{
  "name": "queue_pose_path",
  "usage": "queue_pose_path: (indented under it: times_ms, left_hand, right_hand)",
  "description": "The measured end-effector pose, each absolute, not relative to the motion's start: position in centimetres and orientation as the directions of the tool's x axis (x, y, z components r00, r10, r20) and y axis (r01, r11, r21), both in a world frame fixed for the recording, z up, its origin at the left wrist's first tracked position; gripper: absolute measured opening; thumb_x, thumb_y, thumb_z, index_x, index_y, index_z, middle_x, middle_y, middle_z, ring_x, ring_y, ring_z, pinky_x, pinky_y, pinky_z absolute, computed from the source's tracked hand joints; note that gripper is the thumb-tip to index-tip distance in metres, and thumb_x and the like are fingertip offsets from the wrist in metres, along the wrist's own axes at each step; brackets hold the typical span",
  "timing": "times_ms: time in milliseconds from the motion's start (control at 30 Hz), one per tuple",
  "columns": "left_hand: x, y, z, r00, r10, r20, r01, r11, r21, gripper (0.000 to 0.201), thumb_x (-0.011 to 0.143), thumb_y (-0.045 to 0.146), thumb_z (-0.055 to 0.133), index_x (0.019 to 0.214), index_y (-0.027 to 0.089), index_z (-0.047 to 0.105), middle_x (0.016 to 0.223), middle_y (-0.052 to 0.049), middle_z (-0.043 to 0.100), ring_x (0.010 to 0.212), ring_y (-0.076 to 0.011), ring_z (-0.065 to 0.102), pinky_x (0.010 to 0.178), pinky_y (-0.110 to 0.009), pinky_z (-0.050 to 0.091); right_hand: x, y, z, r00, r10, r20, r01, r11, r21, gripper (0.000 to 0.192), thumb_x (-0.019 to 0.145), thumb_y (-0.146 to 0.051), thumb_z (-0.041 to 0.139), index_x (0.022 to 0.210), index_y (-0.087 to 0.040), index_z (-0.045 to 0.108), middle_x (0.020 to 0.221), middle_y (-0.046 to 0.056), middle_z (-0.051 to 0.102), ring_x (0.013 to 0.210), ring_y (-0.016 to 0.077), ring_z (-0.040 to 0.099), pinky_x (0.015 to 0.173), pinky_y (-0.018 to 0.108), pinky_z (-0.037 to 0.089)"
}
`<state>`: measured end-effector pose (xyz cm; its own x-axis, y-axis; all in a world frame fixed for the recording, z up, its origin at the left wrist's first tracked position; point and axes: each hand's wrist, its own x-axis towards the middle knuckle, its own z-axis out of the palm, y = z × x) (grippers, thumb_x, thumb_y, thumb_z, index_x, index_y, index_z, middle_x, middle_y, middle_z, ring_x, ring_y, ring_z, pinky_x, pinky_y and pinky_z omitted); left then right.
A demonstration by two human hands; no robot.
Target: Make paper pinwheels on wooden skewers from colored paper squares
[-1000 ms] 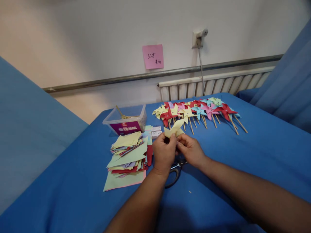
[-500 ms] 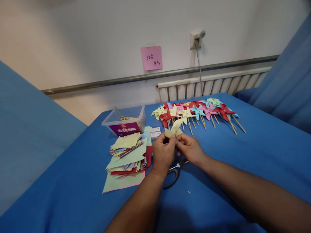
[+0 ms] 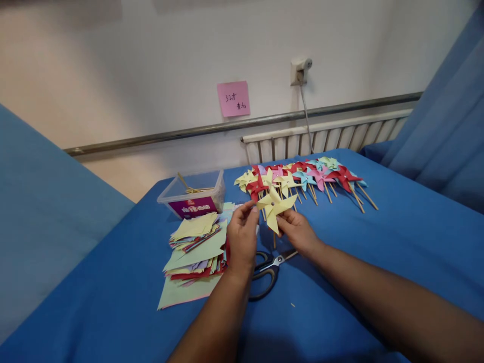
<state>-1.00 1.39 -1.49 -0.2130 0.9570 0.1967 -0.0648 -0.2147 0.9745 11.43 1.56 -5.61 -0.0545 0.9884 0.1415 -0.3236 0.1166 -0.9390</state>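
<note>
A yellow paper pinwheel (image 3: 275, 205) on a thin wooden stick is held upright above the blue table (image 3: 378, 252). My right hand (image 3: 298, 233) grips it from the right, at its lower blades. My left hand (image 3: 241, 237) is at its left side, fingers curled, fingertips touching a left blade. Below the hands lie scissors (image 3: 264, 267) with dark handles. Left of my left hand sits a loose stack of coloured paper squares (image 3: 196, 247).
A row of finished pinwheels (image 3: 302, 179) in red, yellow, blue and pink lies behind the hands. A clear plastic box (image 3: 192, 194) with wooden sticks stands at the back left. Blue cloth rises on both sides. A pink note (image 3: 233, 99) hangs on the wall.
The yellow paper, pinched between both hands before, now shows as an opened pinwheel facing me. My hands have moved slightly apart. The view has tilted a little.
</note>
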Motion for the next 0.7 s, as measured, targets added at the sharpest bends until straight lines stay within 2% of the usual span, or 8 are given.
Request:
queue_pose_path:
  times_ms: [100, 233, 333, 533, 700]
  left_hand:
    - [-1.2, 1.9, -1.6, -0.213, 0.977, 0.028, -0.271, -0.087, 0.959, 0.038, 0.068, 0.037, 0.073, 0.099, 0.016, 0.068, 0.099, -0.007, 0.069, 0.086, -0.0170, 0.062, 0.075, -0.027, 0.046]
    - [-1.2, 1.9, -1.6, 0.015, 0.999, -0.045, -0.436, 0.047, 0.899, 0.033, 0.069, 0.037, 0.074, 0.089, 0.013, 0.066, 0.083, -0.005, 0.068, 0.073, -0.0147, 0.061, 0.067, -0.026, 0.046]
    - [-1.1, 1.7, -1.7, 0.059, 0.997, -0.053, -0.452, 0.074, 0.889, 0.031, 0.066, 0.033, 0.077, 0.085, 0.012, 0.065, 0.073, -0.004, 0.066, 0.063, -0.0126, 0.058, 0.061, -0.025, 0.045]
    - [-1.1, 1.8, -1.8, 0.005, 0.997, -0.076, -0.419, 0.071, 0.905, 0.031, 0.062, 0.027, 0.079, 0.084, 0.011, 0.064, 0.071, -0.003, 0.066, 0.058, -0.0115, 0.058, 0.058, -0.023, 0.045]
    - [-1.2, 1.8, -2.0, 0.040, 0.997, -0.069, -0.376, 0.079, 0.923, 0.032, 0.064, 0.030, 0.078, 0.085, 0.011, 0.065, 0.070, -0.003, 0.065, 0.056, -0.0115, 0.056, 0.053, -0.023, 0.043]
  right_hand:
    - [11.3, 1.2, -5.2, -0.156, 0.984, 0.090, -0.426, 0.016, -0.905, 0.030, 0.072, -0.045, 0.071, 0.080, -0.018, 0.063, 0.063, -0.003, 0.058, 0.051, 0.0079, 0.042, 0.051, 0.023, 0.031]
    - [11.3, 0.8, -4.8, -0.253, 0.966, 0.047, -0.478, -0.083, -0.874, 0.029, 0.073, -0.043, 0.073, 0.084, -0.017, 0.067, 0.064, -0.002, 0.060, 0.055, 0.0079, 0.043, 0.052, 0.023, 0.029]
    - [11.2, 0.7, -4.7, -0.292, 0.956, 0.036, -0.488, -0.116, -0.865, 0.028, 0.072, -0.042, 0.074, 0.084, -0.017, 0.068, 0.063, -0.001, 0.060, 0.055, 0.0080, 0.043, 0.052, 0.023, 0.029]
    - [11.1, 1.1, -5.6, -0.320, 0.946, 0.040, -0.456, -0.117, -0.882, 0.027, 0.074, -0.041, 0.074, 0.082, -0.017, 0.068, 0.063, 0.000, 0.062, 0.054, 0.0085, 0.046, 0.052, 0.023, 0.030]
    - [11.2, 1.1, -5.8, -0.305, 0.951, 0.045, -0.464, -0.108, -0.880, 0.030, 0.071, -0.041, 0.076, 0.086, -0.017, 0.068, 0.064, 0.000, 0.063, 0.054, 0.0092, 0.046, 0.052, 0.024, 0.030]
